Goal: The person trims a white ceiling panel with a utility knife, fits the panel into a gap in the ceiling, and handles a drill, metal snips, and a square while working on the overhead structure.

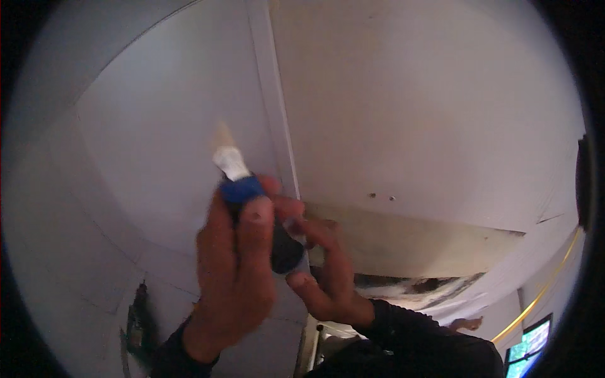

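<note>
My left hand (242, 252) is closed round a slim tool with a dark body, a blue collar (242, 188), a whitish neck (231, 162) and a pale, blurred tip pointing up and away. Its kind cannot be made out. The left thumb lies along the body just below the collar. At the tool's rounded dark lower end (288, 253), my right hand (328, 271) has its thumb and fingers curled about it, with the forefinger near a small shiny spot. The pale tip is apart from the light panel behind it.
Pale panels (403, 113) spread behind my hands, split by a raised strip (268, 63). Two small screw-like dots sit on the right panel. A dark drill-like tool (137, 324) is at lower left. A yellow cable (535, 305) and a bright window (530, 346) are at right.
</note>
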`<state>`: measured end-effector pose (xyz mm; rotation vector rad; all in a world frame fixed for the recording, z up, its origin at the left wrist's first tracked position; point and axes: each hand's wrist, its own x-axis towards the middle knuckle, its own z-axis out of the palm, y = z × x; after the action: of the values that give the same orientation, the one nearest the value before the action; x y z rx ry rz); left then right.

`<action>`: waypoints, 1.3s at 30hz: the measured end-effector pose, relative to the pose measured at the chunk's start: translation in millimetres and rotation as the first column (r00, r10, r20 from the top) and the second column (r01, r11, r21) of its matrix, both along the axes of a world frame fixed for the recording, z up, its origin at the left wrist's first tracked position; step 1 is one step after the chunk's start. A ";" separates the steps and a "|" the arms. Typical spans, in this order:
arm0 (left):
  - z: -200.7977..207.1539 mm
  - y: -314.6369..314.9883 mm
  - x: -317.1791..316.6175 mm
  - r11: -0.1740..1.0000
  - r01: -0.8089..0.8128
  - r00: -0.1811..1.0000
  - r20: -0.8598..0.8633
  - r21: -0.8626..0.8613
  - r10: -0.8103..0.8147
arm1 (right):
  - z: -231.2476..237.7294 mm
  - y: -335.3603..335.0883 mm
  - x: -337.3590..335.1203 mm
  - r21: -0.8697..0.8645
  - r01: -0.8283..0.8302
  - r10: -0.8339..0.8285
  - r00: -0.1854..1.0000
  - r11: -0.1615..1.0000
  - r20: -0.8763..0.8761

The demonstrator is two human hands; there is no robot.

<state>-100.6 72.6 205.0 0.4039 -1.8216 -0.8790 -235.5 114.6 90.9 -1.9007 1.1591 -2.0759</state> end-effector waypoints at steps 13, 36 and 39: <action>85.5 -22.0 -29.9 0.903 -0.316 0.949 -0.088 -0.290 0.304 | -42.0 -37.6 -6.1 -0.281 0.195 -0.256 0.946 0.940 -0.200; 131.8 2.1 -61.1 0.820 -0.410 0.909 -0.103 -0.398 0.405 | -38.6 -46.2 -23.3 -0.435 0.092 -0.261 0.901 0.896 -0.347; 134.0 6.2 -67.8 0.821 -0.418 0.905 -0.094 -0.389 0.416 | -32.9 -50.6 -24.2 -0.481 0.034 -0.220 0.916 0.876 -0.337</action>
<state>-168.5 78.9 339.0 0.5083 -1.7565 -0.1898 -259.7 64.0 58.0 -2.6165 0.9160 -2.2821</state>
